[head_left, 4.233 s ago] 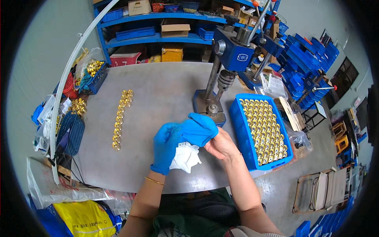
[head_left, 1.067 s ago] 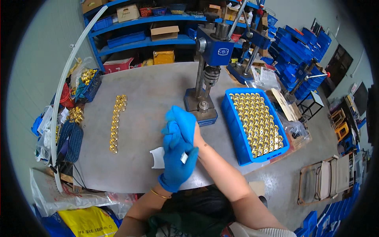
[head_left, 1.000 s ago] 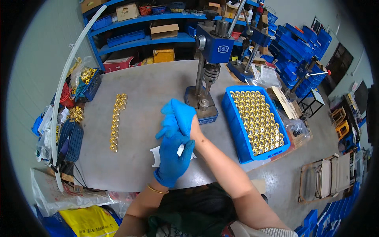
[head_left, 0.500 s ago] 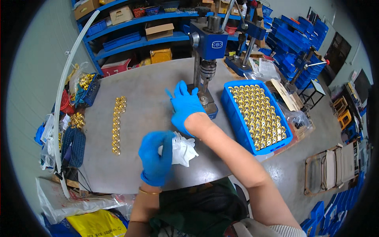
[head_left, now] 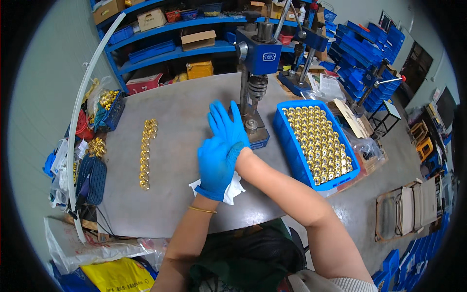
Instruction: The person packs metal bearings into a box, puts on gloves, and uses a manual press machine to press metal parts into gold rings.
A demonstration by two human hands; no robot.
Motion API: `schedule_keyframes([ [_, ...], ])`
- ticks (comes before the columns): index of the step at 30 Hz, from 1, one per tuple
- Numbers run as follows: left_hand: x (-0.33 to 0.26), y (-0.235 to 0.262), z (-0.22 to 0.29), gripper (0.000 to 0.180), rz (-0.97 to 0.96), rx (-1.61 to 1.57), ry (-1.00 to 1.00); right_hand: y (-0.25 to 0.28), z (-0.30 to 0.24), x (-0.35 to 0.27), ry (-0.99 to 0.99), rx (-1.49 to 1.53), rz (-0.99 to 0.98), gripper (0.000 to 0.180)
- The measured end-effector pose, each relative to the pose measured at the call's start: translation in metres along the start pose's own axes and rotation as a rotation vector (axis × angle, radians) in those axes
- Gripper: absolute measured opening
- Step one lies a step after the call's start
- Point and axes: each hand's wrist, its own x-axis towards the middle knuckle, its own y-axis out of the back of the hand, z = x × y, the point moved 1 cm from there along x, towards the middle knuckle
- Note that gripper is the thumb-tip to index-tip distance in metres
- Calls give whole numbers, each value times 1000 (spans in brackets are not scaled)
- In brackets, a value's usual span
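Both my hands wear blue gloves and meet over the grey metal table (head_left: 126, 209). My left hand (head_left: 215, 168) is wrapped round the wrist of my right hand (head_left: 226, 122), closed on the cuff of its glove. Fingers stretched out and spread, the right hand points away from me and holds nothing. Beneath my left hand lies a crumpled white cloth (head_left: 235, 189), partly covered. A blue bench press (head_left: 265, 53) with a chuck stands just beyond my right hand. To the left, small round brass-coloured parts (head_left: 145, 155) lie in a line.
Right of the press, a blue tray (head_left: 296, 155) holds many brass-coloured parts in rows. Baskets of parts (head_left: 114, 109) and bags crowd the left edge. Blue shelves (head_left: 170, 52) stand behind, stacked blue bins (head_left: 362, 53) at back right. A folding chair (head_left: 406, 208) stands at right.
My left hand has moved right and away from me, from beside the cloth onto the right glove's cuff. The right hand's fingers have straightened.
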Motion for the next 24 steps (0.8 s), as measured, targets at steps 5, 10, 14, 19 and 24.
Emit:
schedule_keyframes([
  [5,-5,26,21,24,-108,-44,-51,29,-3,2,-24,767,-149,48],
  [10,-25,39,21,8,229,-225,280,26,10,5,-514,1567,25,47],
  [14,-27,26,20,13,181,-827,691,34,5,12,-444,1690,226,50],
  [19,-32,29,19,11,-137,-705,545,46,25,16,-680,1958,-81,78],
  [24,-21,26,21,8,199,-941,516,45,26,17,-654,1829,-100,75],
])
